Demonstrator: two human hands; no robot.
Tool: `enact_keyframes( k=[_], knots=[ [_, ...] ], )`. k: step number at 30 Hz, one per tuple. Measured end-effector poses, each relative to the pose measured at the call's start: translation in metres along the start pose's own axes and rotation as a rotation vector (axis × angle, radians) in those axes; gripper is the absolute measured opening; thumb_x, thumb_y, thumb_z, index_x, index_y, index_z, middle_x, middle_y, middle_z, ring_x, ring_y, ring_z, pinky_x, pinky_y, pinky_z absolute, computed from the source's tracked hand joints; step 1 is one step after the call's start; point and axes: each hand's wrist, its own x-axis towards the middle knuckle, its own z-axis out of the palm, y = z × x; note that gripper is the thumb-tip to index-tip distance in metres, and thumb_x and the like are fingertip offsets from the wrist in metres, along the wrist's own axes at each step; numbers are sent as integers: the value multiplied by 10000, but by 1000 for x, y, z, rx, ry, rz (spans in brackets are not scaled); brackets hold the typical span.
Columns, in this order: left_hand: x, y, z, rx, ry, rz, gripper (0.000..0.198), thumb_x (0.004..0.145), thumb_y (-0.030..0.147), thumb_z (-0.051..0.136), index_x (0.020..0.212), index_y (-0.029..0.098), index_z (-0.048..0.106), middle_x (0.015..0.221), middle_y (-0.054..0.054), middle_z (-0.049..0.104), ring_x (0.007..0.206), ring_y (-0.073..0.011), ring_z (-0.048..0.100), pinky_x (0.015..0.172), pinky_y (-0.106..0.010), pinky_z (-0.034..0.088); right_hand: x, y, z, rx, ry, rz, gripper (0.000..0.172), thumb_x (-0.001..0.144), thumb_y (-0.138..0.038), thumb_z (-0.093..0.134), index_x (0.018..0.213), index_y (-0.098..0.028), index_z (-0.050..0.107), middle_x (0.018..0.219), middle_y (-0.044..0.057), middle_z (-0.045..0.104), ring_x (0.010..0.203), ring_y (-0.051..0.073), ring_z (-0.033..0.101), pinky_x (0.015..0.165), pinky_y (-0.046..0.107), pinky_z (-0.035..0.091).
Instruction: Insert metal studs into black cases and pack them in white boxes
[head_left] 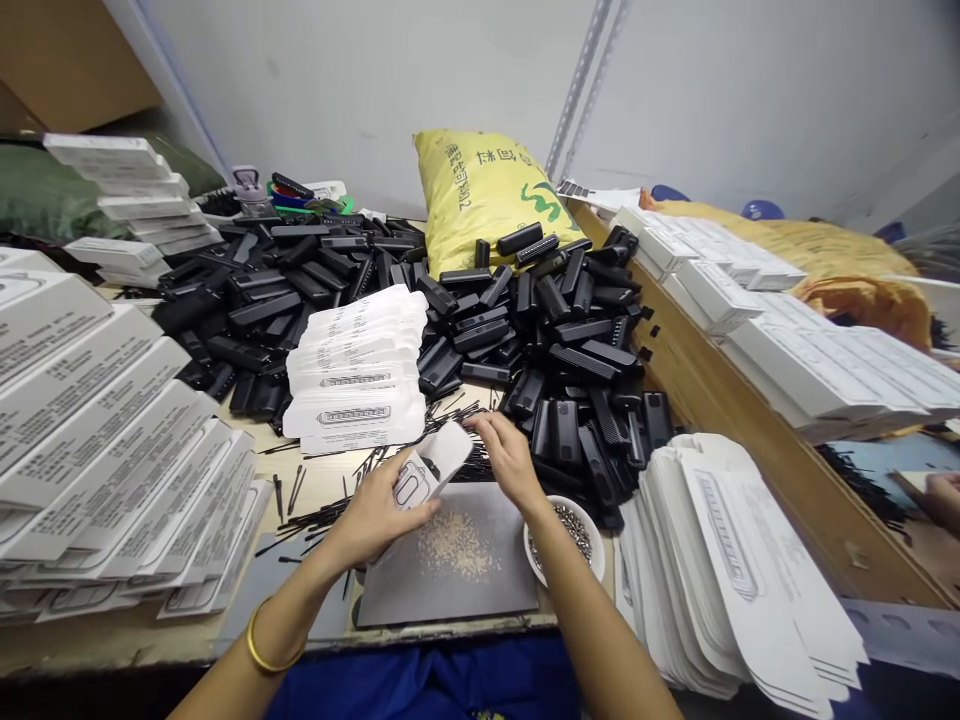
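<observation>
My left hand [379,510] is wrapped round a small white printed carton [414,482], tilted, with its upper end unfolded and something dark just inside. Close to the raised flap is my right hand [504,455], its fingers drawn together; what they hold, if anything, is hidden. Thin black sticks [319,518] lie scattered behind and to the left of the carton. Under both hands is a grey mat [480,595] with a patch of small beige bits [457,545]. A white bowl [598,560] of small metal parts sits by my right forearm.
Many black oblong devices [480,335] are heaped behind, against a yellow sack [484,190]. Flat white cartons [356,370] lie before them. Filled-out boxes [97,430] are stacked left; more flat cartons [720,560] stand right, beside a wooden board [750,440]. Another person's hand [943,500] shows far right.
</observation>
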Motion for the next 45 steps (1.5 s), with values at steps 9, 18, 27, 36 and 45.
enact_keyframes(
  k=[9, 18, 27, 36, 45],
  knots=[
    [4, -8, 29, 83, 240, 68, 638, 752, 337, 630, 1340, 178, 439, 1267, -110, 572, 1152, -260, 553, 990, -407, 441, 27, 45, 16, -151, 30, 105, 160, 778, -119, 581, 636, -195, 575, 845, 74, 652, 926, 219, 559, 865, 347, 415],
    [9, -10, 44, 66, 224, 69, 674, 778, 318, 618, 1388, 195, 360, 1342, -126, 510, 1232, -269, 496, 1039, -435, 396, -8, -28, -28, 662, 452, 24, 180, 832, -330, 625, 903, -203, 518, 781, -17, 624, 662, 135, 650, 657, 296, 538],
    [3, -6, 52, -50, 186, 125, 729, 790, 261, 599, 1434, 234, 257, 1460, -113, 392, 1343, -244, 381, 1112, -441, 302, -34, -63, -18, 498, 589, -148, 26, 855, -247, 611, 876, -232, 612, 862, 14, 644, 731, 156, 634, 715, 347, 536],
    [1, -12, 54, -76, 203, 244, 371, 796, 194, 557, 1153, 228, 462, 1215, -88, 560, 1140, -227, 549, 997, -412, 427, -34, -28, 16, 703, 304, 169, 297, 795, -341, 653, 1049, -216, 563, 914, 19, 621, 802, 163, 583, 743, 302, 478],
    [2, -11, 47, -240, 155, 96, 747, 848, 253, 512, 1473, 201, 107, 1476, -160, 357, 1318, -246, 425, 1056, -400, 380, -44, -48, 50, 417, 351, -45, 157, 890, -333, 519, 895, -231, 639, 1013, 66, 600, 990, 211, 557, 870, 364, 445]
  ],
)
